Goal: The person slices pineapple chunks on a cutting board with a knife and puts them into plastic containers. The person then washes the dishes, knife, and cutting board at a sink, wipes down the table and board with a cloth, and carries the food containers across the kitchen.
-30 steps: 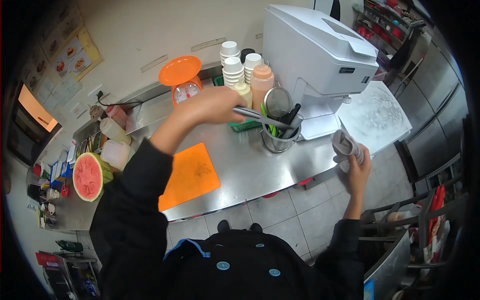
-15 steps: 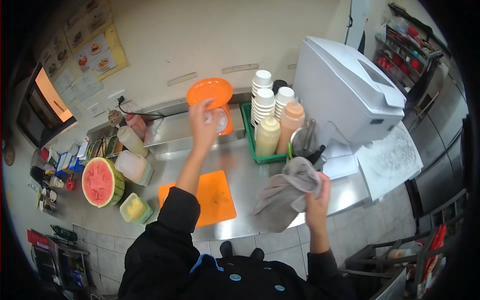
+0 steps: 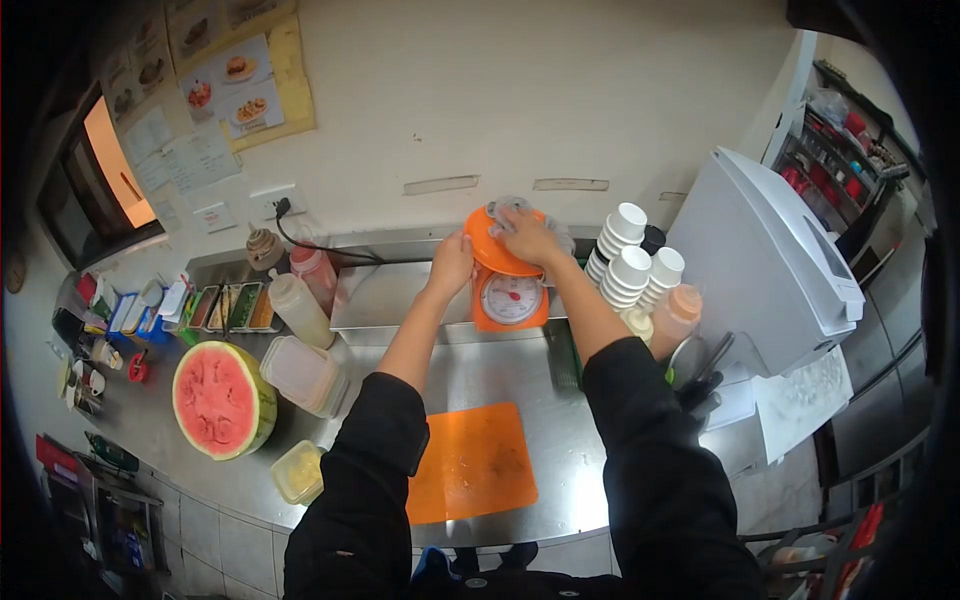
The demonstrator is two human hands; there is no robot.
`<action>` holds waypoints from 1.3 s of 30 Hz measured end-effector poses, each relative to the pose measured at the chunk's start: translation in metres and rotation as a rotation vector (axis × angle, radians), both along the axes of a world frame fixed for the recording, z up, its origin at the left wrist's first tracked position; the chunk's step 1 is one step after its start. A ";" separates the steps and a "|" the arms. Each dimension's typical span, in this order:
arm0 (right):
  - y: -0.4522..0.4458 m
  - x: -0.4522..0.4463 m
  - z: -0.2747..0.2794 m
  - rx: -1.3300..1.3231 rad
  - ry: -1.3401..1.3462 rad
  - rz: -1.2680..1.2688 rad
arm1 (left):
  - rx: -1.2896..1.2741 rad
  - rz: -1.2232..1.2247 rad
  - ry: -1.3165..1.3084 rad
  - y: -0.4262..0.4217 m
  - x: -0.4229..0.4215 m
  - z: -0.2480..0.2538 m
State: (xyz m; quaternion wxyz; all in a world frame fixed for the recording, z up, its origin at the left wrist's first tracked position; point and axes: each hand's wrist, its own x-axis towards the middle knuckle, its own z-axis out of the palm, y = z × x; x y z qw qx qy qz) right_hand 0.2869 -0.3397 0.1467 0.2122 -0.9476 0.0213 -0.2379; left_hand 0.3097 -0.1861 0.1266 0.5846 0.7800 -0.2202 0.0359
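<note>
An orange kitchen scale with a round dial stands on a steel ledge by the wall. Its round orange pan is tilted toward me. My left hand has its fingers closed at the pan's left rim. With my right hand I press a grey cloth onto the pan's upper face. Part of the cloth hangs behind the hand on the right. On the counter below my forearms lies an orange cutting board with small wet marks.
A halved watermelon, a stack of plastic containers and a small tub of yellow food sit left. Squeeze bottles stand behind them. Stacked white cups, a peach-coloured bottle and a large white machine occupy the right.
My right hand has carried the grey cloth from the counter's front right up to the scale pan. My left hand has shifted to the pan's left rim. The view has tilted up.
</note>
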 end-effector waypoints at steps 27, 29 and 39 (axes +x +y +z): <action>0.028 -0.203 -0.119 1.869 0.172 -0.001 | -0.226 -0.544 0.617 -0.011 -0.029 -0.048; 0.025 -0.237 -0.107 1.758 0.139 0.037 | -0.378 -0.578 0.739 -0.002 -0.074 -0.040; -0.034 -0.610 -0.206 1.997 -0.207 -0.515 | -0.156 -0.844 0.204 -0.106 -0.393 -0.057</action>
